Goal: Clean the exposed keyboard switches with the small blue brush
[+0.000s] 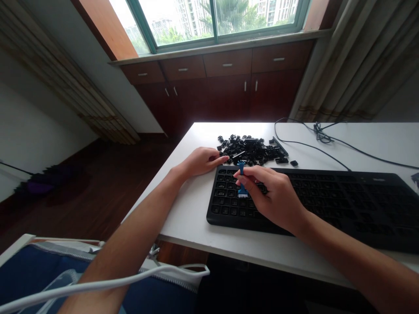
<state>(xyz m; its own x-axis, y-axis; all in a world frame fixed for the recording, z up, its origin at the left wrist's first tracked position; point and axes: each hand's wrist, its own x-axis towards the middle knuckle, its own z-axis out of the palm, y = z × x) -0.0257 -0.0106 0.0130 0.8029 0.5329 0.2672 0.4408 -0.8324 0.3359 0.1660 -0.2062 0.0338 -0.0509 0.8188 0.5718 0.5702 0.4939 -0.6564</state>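
Observation:
A black keyboard (225, 218) with its keycaps taken off lies on the white table, bare key sockets showing in rows. My right hand (275, 196) is closed on a small blue brush (241, 190), pinched between thumb and fingers. The brush stands roughly upright over the left part of the keyboard, its pale bristles down at the sockets and a fringed blue end up. My left hand (204, 161) rests on the table by the keyboard's far left corner, thumb stretched towards loose black keycaps (252, 150). Its other fingers are partly hidden, and nothing shows in its grasp.
The keycaps lie heaped just beyond the keyboard. A black cable (314, 146) runs from the keyboard's back edge to a tied bundle (322, 133). The white table (183, 218) ends at my left. Below it is a chair with a blue seat (160, 292) and white frame.

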